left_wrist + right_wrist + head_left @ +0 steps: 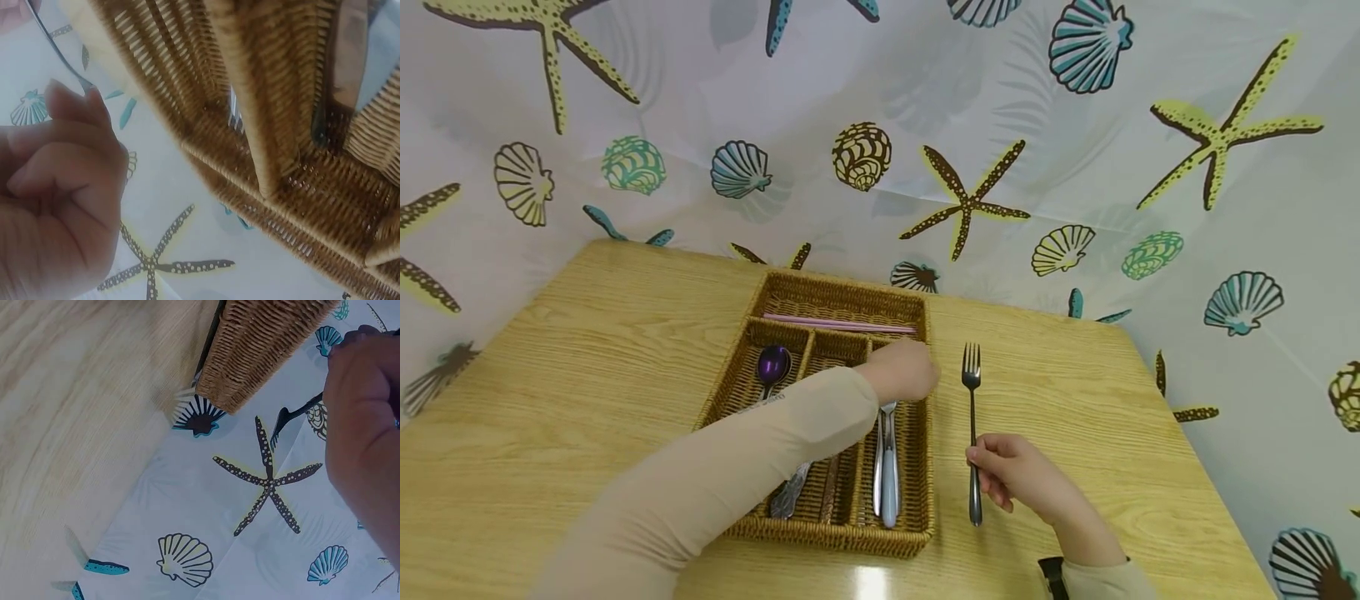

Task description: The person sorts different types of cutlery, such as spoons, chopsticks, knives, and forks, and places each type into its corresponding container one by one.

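A dark metal fork [972,414] is held upright along the table's depth, tines away from me, beside the tray. My right hand [1018,475] pinches its handle; in the right wrist view that hand [365,419] hides most of the fork [290,415]. My left hand [901,371] hovers over the upper right of the wicker cutlery tray [931,467]. In the left wrist view its fingers [69,169] are curled, with nothing visible in them. The fork [57,47] runs to its fingertips there; whether they touch cannot be told, though the head view shows a gap.
Pink chopsticks [838,323] lie in the tray's far compartment. A purple spoon [773,364] lies in the left one, and utensils with pale blue handles [890,492] in the right one. My left sleeve [737,458] crosses the tray. A shell-patterned cloth [820,100] hangs behind the table [1075,375].
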`<state>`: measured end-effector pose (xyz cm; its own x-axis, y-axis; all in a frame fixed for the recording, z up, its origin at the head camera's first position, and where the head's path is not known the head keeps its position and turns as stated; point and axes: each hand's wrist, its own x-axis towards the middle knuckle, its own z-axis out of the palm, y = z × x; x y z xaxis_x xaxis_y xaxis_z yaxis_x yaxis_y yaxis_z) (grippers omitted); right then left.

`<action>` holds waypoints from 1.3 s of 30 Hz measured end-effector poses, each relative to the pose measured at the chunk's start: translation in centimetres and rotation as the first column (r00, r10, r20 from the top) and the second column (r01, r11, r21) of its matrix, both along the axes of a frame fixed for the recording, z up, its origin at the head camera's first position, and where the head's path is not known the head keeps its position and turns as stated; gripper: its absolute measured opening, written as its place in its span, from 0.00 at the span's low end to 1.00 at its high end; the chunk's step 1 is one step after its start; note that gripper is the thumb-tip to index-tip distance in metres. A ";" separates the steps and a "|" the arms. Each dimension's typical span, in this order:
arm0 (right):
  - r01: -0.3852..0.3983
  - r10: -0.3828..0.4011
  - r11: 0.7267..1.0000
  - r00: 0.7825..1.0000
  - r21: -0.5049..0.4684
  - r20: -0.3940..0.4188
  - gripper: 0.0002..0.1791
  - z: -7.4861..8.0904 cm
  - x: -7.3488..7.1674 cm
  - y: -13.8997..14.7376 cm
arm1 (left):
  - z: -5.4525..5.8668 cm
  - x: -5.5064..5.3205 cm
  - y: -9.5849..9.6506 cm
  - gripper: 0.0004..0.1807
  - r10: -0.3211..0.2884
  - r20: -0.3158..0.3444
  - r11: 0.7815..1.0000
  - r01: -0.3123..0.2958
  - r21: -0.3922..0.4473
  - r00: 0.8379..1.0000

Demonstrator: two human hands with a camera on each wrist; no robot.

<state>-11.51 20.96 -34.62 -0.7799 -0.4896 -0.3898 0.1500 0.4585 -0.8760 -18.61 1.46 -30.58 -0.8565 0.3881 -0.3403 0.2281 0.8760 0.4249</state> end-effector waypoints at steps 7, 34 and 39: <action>-0.030 0.031 0.999 0.999 0.022 -0.020 0.16 -0.4 0.0 -2.8 | -1.7 1.0 1.1 0.29 0.003 0.096 0.993 -0.014 0.120 0.995; 0.118 -0.112 0.990 0.990 0.074 -0.087 0.25 -0.5 0.1 -2.5 | -4.8 0.1 0.7 0.14 0.050 0.200 0.995 -0.032 -0.096 0.978; 0.116 -0.105 0.989 0.988 0.095 -0.110 0.25 -0.4 0.2 -2.5 | -4.7 1.2 1.2 0.14 0.047 0.141 0.971 -0.012 -0.238 0.989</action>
<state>-11.29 18.47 -35.06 -0.8661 -0.3603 -0.3465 0.1149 0.5312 -0.8394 -17.44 2.65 -35.30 -0.8010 0.2576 -0.5404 0.1523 0.9607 0.2323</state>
